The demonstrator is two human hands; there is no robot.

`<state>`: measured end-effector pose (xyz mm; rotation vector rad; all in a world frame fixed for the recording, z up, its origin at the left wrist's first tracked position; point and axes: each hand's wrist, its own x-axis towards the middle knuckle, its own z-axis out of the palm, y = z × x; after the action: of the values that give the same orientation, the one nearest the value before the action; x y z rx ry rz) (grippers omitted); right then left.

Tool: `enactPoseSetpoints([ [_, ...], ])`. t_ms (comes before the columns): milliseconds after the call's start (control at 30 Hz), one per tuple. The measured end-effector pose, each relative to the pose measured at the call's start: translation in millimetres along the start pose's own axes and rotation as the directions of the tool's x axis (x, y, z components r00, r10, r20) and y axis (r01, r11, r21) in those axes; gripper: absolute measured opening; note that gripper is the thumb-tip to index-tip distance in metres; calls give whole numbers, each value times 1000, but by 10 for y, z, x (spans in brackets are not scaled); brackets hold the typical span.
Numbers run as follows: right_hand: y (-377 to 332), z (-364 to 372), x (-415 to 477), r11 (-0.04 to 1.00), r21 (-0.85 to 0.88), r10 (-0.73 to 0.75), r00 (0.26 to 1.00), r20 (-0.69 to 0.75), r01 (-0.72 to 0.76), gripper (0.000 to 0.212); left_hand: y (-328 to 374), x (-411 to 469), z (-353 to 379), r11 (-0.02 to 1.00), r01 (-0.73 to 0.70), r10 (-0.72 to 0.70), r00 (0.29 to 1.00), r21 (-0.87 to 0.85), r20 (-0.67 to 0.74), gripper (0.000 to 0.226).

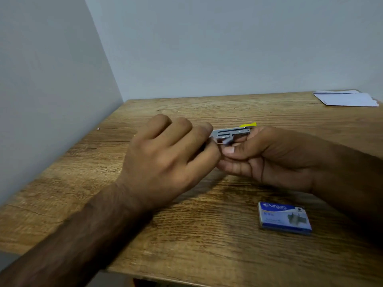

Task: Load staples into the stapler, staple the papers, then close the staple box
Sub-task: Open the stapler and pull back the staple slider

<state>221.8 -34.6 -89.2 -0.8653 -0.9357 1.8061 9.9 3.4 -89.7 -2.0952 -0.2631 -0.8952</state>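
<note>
A small metal stapler (233, 134) with a yellow tip is held above the middle of the wooden table (186, 235). My right hand (267, 158) grips it from below and the right. My left hand (167, 156) pinches its left end with thumb and fingertips; whatever lies between those fingertips is hidden. The blue staple box (284, 217) lies flat on the table near the front right, below my right forearm, and looks closed. White papers (346, 98) lie at the far right corner.
Grey walls close off the table's left side and back. The table's front edge (165, 278) runs along the bottom of the view. A tiny speck (98, 128) sits on the left wall.
</note>
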Motion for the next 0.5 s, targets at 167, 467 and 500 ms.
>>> enactPoseSetpoints([
  [167,-17,0,13,999,23,-30,1000,8,30,44,-52,-6,70,999,-4,6,999,38,-35,19],
  [467,-177,-125,-34,952,-287,109,994,-2,-105,33,-77,-207,236,600,577,-542,802,-554,249,7],
  [500,-204,-142,-50,932,-347,119,993,11,-108,34,-69,-219,249,491,626,-593,750,-606,294,8],
])
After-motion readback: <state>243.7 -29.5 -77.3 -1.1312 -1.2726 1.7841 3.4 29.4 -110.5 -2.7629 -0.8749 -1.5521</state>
